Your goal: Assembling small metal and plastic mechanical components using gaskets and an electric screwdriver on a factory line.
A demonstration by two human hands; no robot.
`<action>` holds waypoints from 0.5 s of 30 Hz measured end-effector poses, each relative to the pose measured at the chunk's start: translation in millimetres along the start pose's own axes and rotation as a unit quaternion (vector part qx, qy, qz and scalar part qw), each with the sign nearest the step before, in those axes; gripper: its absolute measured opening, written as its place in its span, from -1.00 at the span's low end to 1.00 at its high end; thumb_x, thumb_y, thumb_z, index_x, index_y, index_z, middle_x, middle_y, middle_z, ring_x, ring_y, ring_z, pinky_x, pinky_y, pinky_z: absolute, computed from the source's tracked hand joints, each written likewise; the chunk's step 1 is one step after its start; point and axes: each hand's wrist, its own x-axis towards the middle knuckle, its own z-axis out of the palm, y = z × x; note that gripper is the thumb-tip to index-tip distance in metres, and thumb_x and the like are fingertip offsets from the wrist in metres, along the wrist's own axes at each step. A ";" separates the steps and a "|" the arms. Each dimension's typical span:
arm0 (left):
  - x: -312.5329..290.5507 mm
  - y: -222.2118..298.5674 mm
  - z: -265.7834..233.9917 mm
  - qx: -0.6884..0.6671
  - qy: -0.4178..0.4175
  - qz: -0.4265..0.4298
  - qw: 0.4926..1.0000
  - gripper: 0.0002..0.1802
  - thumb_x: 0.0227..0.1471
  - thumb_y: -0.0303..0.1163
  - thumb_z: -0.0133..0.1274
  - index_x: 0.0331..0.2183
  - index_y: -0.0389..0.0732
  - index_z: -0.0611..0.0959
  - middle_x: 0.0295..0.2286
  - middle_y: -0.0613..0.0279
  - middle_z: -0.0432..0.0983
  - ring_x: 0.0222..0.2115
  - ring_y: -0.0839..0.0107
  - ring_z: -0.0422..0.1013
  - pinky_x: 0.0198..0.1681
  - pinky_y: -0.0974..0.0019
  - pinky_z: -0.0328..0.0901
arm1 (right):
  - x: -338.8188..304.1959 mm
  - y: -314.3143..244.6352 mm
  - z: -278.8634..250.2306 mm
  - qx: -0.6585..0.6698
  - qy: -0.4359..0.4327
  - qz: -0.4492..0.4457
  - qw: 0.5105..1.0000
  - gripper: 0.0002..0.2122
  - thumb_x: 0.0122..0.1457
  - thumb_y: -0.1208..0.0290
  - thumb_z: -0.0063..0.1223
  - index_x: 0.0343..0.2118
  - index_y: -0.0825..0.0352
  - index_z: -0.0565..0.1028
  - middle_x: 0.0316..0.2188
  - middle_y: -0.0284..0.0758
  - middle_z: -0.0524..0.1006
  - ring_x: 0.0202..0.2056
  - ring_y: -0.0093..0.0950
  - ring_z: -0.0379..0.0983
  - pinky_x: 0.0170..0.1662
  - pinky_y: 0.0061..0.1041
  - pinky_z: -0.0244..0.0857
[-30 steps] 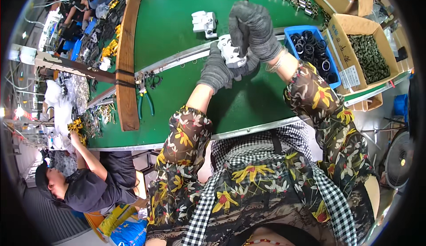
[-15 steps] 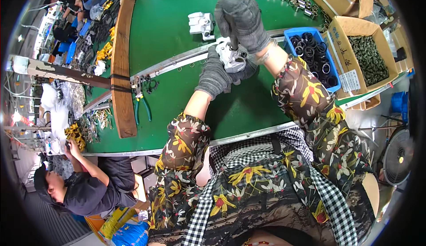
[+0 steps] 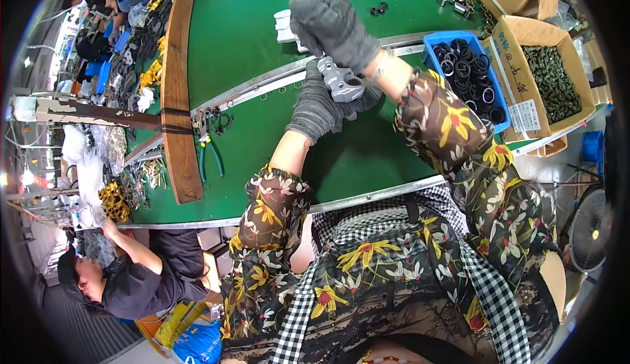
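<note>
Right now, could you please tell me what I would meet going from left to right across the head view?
Yellow parts, wooden beam, green-handled pliers, held grey metal casting, blue bin of black rings, cardboard box of small dark parts.

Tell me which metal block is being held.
The nearer block, in the left hand; the other block lies on the table, partly hidden behind the right hand.

- Green counter (image 3: 367, 160) with a pale metal edge
- Pale casting (image 3: 283, 26), partly hidden
- Loose silver cylinders (image 3: 453, 0), clustered at the far right
- Small black pieces (image 3: 378, 9) near them
- Blue tub (image 3: 501, 126) of black rings, beside an open cardboard box (image 3: 505, 68)
- Teal-handled pliers (image 3: 203, 160) at left
</note>
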 end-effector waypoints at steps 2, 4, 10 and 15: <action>-0.5 2.0 4.4 0.013 0.001 0.002 1.000 -0.10 0.10 0.39 -0.67 0.07 -0.15 0.30 -0.03 0.00 0.34 -0.20 -0.03 0.35 -0.21 -0.12 0.30 | -7.2 -2.6 -4.7 0.063 0.001 0.036 0.997 -0.72 0.20 0.31 -0.05 -0.61 0.32 0.47 -0.77 -0.38 0.40 -0.77 -0.60 0.31 -0.71 -0.61 0.17; -1.7 1.5 6.6 0.040 0.008 0.011 0.999 -0.12 0.11 0.37 -0.73 0.02 -0.12 0.35 -0.15 0.00 0.46 -0.44 0.01 0.42 -0.59 -0.03 0.35 | -15.9 -2.5 -15.0 0.092 0.008 0.014 0.996 -0.71 0.22 0.34 -0.08 -0.63 0.33 0.44 -0.79 -0.38 0.40 -0.78 -0.61 0.30 -0.72 -0.62 0.14; 5.6 -7.3 -7.9 -0.005 0.084 0.027 0.996 -0.21 0.13 0.32 -0.64 -0.03 -0.12 0.35 -0.50 -0.07 0.50 -0.79 0.07 0.33 -0.84 0.14 0.21 | -16.9 -13.1 -13.2 0.099 0.003 0.012 0.995 -0.71 0.25 0.39 -0.17 -0.62 0.31 0.41 -0.81 -0.41 0.34 -0.78 -0.61 0.30 -0.74 -0.64 0.12; 1.6 1.4 5.2 0.468 0.054 0.081 0.878 -0.40 0.19 0.20 -0.38 -0.11 -0.12 0.41 -0.59 -0.05 0.49 -0.82 0.13 0.32 -0.82 0.17 0.24 | -9.5 -6.3 -24.9 -0.072 0.011 -0.007 0.997 -0.82 0.15 0.49 -0.11 -0.58 0.29 0.43 -0.78 -0.35 0.34 -0.76 -0.51 0.32 -0.71 -0.56 0.16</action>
